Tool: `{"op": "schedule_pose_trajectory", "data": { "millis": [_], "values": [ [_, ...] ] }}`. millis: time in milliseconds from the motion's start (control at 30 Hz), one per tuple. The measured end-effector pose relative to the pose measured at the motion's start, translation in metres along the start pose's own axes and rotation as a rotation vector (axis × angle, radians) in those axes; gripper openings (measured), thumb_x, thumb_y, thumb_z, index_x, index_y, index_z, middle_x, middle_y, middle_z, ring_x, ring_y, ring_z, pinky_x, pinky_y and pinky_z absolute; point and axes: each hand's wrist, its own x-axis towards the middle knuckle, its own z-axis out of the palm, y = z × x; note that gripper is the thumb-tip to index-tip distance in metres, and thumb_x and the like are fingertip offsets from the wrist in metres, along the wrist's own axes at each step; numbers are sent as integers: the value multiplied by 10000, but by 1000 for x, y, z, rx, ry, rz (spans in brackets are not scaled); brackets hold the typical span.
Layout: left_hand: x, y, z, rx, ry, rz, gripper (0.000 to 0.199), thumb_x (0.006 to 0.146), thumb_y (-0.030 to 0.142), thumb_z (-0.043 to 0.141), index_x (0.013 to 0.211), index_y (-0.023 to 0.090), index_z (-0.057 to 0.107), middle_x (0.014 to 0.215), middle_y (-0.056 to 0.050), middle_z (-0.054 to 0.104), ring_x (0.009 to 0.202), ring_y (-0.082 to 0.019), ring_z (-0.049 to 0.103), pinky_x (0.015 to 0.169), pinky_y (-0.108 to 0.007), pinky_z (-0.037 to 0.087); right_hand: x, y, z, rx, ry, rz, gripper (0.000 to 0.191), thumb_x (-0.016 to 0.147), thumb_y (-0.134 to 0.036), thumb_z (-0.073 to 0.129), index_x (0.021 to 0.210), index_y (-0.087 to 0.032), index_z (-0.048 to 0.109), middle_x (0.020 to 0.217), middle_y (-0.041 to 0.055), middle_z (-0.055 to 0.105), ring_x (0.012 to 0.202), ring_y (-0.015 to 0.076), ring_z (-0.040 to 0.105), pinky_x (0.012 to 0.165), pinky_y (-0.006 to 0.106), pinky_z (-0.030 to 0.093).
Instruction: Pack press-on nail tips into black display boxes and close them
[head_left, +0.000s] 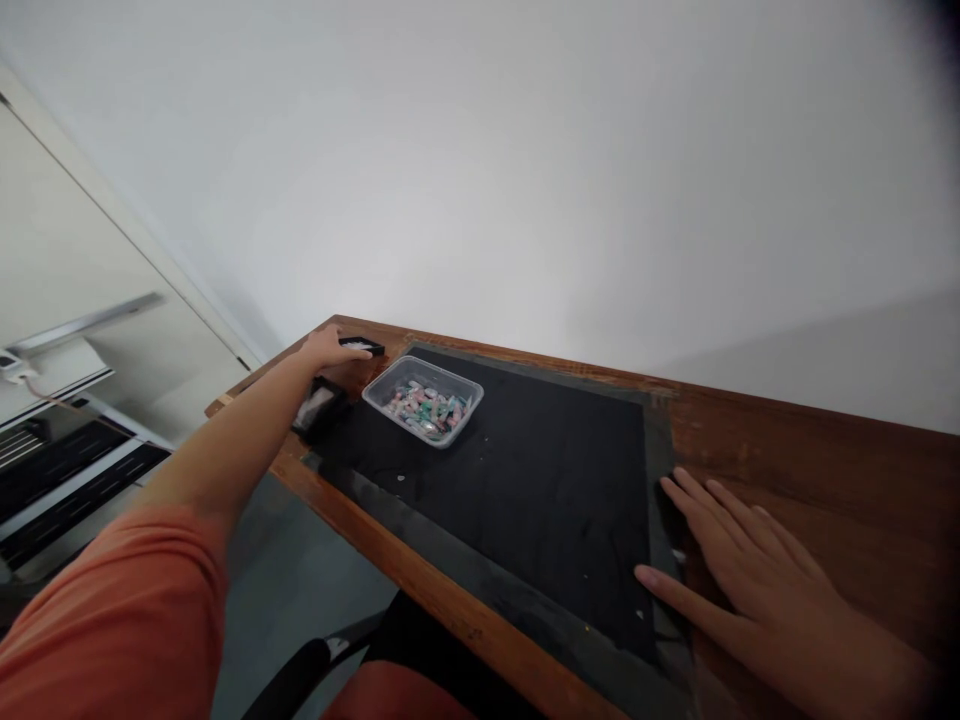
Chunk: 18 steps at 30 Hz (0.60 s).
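At the far left, black and white panels [60,480] stood against a pale surface. Next came the person's orange sleeve [127,620], with a bare left forearm stretching from it over the end of the wooden counter [787,440]. The dark armrest of a chair [292,680] showed below the counter's near edge.

Just beside the forearm sat a black box [328,412] with something whitish in it, partly hidden from me by the arm. Beyond it, the left hand [324,348] reached to a small black tray [377,350] near the counter's far left corner. Its fingers lay at the tray and over part of it; I couldn't tell whether they were grasping the tray or only touching it. Something pale showed inside.

To the right, a clear plastic tub [466,421] stood upright on the left part of a black mat [555,480], holding a heap of small pieces [431,408] in pink, green and white. A few tiny white specks were scattered over the mat.

Furthest right, the right hand [757,580] lay palm down at the mat's right border, its fingers released and spread, grasping nothing.
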Motion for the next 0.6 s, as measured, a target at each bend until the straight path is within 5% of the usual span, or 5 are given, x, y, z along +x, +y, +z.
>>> {"op": "schedule_pose_trajectory", "data": {
  "millis": [167,333,400,467,600],
  "values": [
    [-19,4,-24,-11,134,-5,437,1024,406,702,1391,177,636,1412,-132,654,1224,-288,679,1027,-521,608,-5,10,8,-24,38,-37,1140,874,-928,351,1659,-110,467,1733,162,391,1602,454,375,1273,685,383],
    [-94,-25,-56,-48,324,56,713,995,553,690,1579,205,473,1593,-177,524,1434,-380,548,1181,-645,473,-7,13,14,-49,84,-68,1084,893,-897,398,1664,-137,461,1733,154,400,1611,434,373,1275,665,398],
    [-122,-45,-50,-43,261,42,1182,748,685,881,1641,112,359,1582,-287,515,1465,-515,500,1193,-696,445,-7,13,15,-56,91,-73,1082,891,-898,401,1657,-137,472,1730,157,406,1608,436,378,1273,666,400],
    [-138,-63,-34,-34,162,41,1411,548,703,979,1654,99,345,1619,-325,470,1496,-575,456,1226,-702,413,-6,13,15,-60,101,-77,1087,891,-899,396,1649,-124,483,1725,169,416,1608,444,375,1277,675,390],
    [-137,-82,-1,-19,28,53,1379,583,638,991,1668,102,328,1669,-330,401,1509,-518,471,1233,-642,439,-4,12,13,-48,89,-66,1112,884,-911,377,1640,-103,489,1720,180,423,1609,449,372,1289,682,365]
  ]
}}
